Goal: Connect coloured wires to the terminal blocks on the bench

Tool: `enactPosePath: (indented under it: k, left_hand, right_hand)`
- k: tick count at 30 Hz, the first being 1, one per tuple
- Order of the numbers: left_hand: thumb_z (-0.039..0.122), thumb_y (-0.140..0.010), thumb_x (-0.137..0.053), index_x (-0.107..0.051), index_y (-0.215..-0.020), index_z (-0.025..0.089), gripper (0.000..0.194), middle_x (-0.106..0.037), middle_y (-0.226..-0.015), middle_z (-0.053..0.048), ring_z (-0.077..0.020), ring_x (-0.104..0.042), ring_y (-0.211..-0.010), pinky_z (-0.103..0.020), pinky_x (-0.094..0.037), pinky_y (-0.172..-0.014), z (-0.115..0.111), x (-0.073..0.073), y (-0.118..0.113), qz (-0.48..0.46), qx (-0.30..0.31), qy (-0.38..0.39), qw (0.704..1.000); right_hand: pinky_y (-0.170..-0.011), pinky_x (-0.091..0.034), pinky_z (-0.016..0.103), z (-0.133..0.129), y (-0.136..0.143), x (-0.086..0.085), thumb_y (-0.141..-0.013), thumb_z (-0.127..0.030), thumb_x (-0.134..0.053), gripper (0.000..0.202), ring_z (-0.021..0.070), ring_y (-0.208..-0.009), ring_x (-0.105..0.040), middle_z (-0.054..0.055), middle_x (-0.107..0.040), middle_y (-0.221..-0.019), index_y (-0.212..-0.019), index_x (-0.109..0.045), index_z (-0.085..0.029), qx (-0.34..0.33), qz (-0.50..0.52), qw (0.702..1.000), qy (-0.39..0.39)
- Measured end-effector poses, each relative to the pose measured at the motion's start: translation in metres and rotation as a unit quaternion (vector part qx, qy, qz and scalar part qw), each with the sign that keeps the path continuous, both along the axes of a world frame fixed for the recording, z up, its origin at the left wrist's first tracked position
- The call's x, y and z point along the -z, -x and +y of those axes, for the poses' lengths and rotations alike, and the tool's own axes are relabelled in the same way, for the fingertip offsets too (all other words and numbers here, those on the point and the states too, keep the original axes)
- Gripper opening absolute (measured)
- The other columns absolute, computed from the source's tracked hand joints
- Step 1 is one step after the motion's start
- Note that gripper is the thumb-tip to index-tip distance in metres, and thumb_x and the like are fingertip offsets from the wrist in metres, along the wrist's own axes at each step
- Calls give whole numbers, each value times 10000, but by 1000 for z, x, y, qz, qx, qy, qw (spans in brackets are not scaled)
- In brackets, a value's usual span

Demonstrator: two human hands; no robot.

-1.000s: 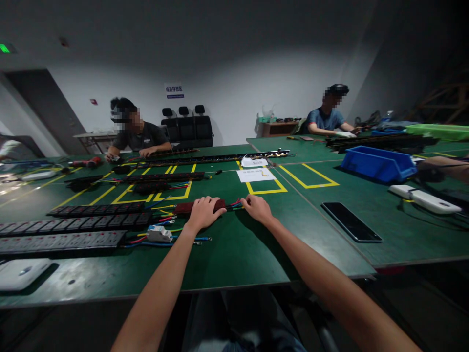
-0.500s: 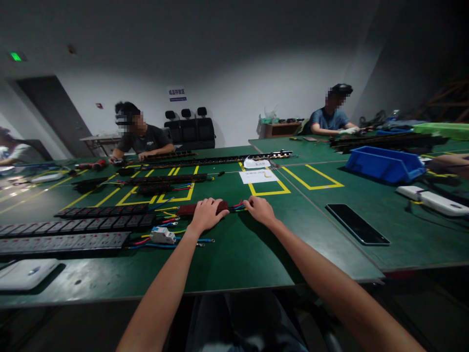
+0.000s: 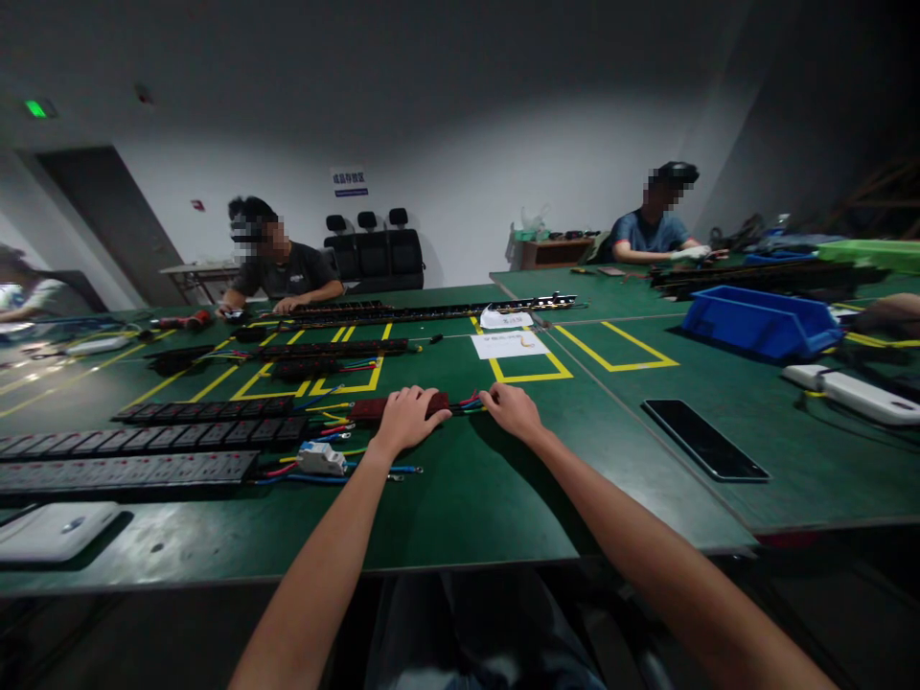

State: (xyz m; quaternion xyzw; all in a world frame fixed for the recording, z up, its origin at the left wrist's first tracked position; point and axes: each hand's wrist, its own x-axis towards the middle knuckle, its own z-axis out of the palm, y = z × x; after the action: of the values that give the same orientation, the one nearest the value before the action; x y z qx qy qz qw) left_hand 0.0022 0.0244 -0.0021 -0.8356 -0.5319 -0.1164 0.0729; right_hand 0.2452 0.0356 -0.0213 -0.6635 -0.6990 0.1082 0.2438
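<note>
A short dark red strip lies on the green table, with coloured wires coming out of its right end. My left hand rests over the strip's right part, fingers wrapped over it. Just to the right, my right hand pinches the wires near their ends. Left of the strip are long black socket strips side by side, with loose wire ends. A white breaker sits on wires at the end of the nearest one.
A black phone, a blue bin and a white power strip lie to the right. White papers are beyond my hands. A white device is at the near left. Two people sit across the table, another at far left.
The view has shifted very slightly. Both hands keep their places on the strip and wires. At the far right edge, another person's arm has moved.
</note>
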Motion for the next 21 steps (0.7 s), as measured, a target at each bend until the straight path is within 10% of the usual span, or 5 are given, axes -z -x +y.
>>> enactPosePath:
  k: [21]
  left_hand:
    - [721, -983, -354, -581, -1409, 213, 701, -659, -1249, -146, -315, -593, -1139, -430, -423, -954, 1, 1, 0, -4, 0, 4, 1000]
  right_hand:
    - [-613, -313, 265, 0, 0, -2, -1017, -457, -515, 323, 189, -820, -648, 73, -731, -916, -893, -686, -213, 0, -12, 1000, -1]
